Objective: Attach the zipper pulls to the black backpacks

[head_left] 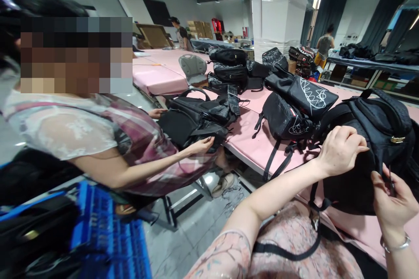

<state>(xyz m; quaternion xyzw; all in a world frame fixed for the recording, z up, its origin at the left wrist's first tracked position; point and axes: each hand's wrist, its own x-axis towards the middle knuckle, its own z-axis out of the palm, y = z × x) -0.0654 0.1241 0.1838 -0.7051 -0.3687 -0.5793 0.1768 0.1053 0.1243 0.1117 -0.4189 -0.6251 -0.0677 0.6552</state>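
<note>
My left hand [340,149] is curled over the top of a black backpack [366,148] that rests against the pink table's [258,144] near edge, fingers gripping its fabric. My right hand [393,200] is at the backpack's right side, its fingers pinched on a thin dark strap or zipper pull [390,178]. A bracelet sits on my right wrist. A black strap [294,248] hangs from the bag across my lap.
A seated co-worker at left handles another black backpack [196,122]. More black backpacks [294,104] with white drawings are piled on the pink table, others [229,67] stacked further back. A blue crate [108,235] stands at lower left. Two people stand far behind.
</note>
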